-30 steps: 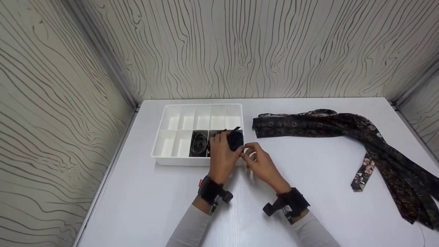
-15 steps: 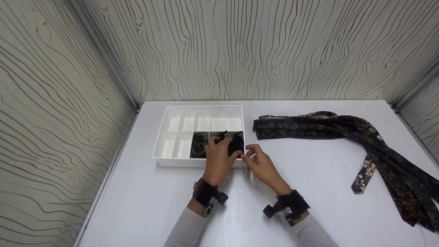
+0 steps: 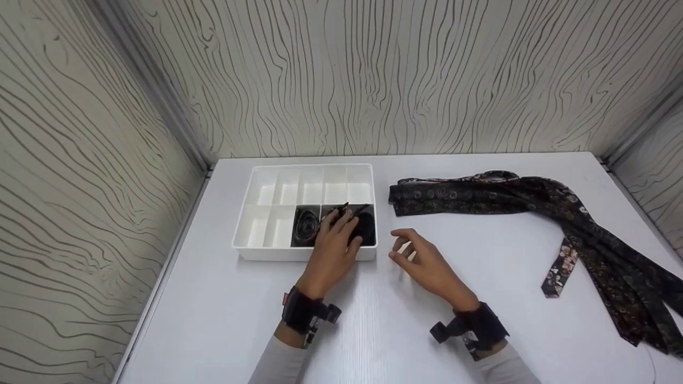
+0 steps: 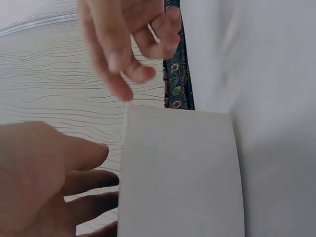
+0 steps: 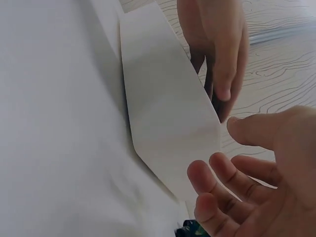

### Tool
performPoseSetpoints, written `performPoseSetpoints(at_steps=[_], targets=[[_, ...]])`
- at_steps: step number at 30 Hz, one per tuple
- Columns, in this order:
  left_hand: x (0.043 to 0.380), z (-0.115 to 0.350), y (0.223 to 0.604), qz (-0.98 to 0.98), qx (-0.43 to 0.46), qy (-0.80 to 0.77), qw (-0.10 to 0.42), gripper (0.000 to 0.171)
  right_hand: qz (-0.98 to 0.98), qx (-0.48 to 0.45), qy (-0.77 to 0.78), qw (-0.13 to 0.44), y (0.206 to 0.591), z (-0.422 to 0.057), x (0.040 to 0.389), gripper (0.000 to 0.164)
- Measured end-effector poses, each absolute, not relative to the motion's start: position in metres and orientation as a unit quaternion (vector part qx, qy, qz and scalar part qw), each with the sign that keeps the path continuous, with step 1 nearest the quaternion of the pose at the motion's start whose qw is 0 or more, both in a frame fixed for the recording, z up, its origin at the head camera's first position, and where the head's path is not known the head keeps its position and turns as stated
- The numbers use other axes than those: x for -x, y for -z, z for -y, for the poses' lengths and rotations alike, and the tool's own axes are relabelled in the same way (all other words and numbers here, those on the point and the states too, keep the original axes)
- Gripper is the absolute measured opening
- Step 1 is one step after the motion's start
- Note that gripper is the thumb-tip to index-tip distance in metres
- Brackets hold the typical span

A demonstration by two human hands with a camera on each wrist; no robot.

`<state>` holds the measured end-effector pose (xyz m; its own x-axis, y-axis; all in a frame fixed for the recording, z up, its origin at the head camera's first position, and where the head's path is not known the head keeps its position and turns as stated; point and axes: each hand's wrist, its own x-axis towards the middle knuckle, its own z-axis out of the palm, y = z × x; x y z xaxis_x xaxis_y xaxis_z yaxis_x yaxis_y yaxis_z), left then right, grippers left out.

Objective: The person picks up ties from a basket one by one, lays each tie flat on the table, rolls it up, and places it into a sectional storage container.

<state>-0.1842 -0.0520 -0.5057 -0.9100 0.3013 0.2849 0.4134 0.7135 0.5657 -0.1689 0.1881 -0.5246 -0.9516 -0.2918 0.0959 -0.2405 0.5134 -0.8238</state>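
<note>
A white divided box [image 3: 304, 255] stands on the table, with two rows of compartments. A dark rolled necktie [image 3: 306, 226] lies coiled in one front compartment. My left hand [image 3: 332, 256] reaches over the box's front wall, its fingers spread over the front compartments further right and partly covering the dark fabric there. Another dark roll [image 3: 366, 226] shows beside its thumb, in the front right corner. My right hand [image 3: 429, 266] hovers just right of the box, fingers loosely bent and nothing between them. In the right wrist view, the left fingertips are hidden behind the box wall.
Several dark patterned neckties [image 3: 469, 200] lie in a long bundle on the right side of the table [image 3: 480, 256], bending toward its front right. One floral tie end [image 3: 560, 269] sticks out from it. Wood-patterned panels [image 3: 373, 80] enclose the table at the back and sides.
My right hand has drawn away from the box's corner, to the right and toward me. My left hand has shifted left from the corner roll, its thumb lifting off the right hand's fingertips.
</note>
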Motion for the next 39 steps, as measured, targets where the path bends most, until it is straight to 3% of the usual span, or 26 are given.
performPoseSetpoints(at_steps=[7, 13, 22, 35, 39], targets=[[0.173, 0.058, 0.507, 0.907, 0.215, 0.347, 0.104, 0.033, -0.916, 0.120, 0.383, -0.008, 0.523, -0.236, 0.170, 0.040], [0.167, 0.054, 0.508, 0.896, 0.237, 0.363, 0.095, 0.024, -0.948, 0.133, 0.286, -0.039, 0.523, -0.266, 0.216, 0.045], [0.166, 0.048, 0.512, 0.879, 0.282, 0.373, 0.092, 0.016, -0.973, 0.146, 0.176, -0.038, 0.521, -0.288, 0.274, 0.055], [0.165, 0.048, 0.514, 0.877, 0.289, 0.375, 0.081, 0.015, -0.981, 0.089, 0.165, -0.050, 0.540, -0.298, 0.288, 0.057], [0.165, 0.049, 0.514, 0.876, 0.291, 0.376, 0.082, 0.015, -0.980, 0.068, 0.170, -0.083, 0.545, -0.305, 0.291, 0.058]])
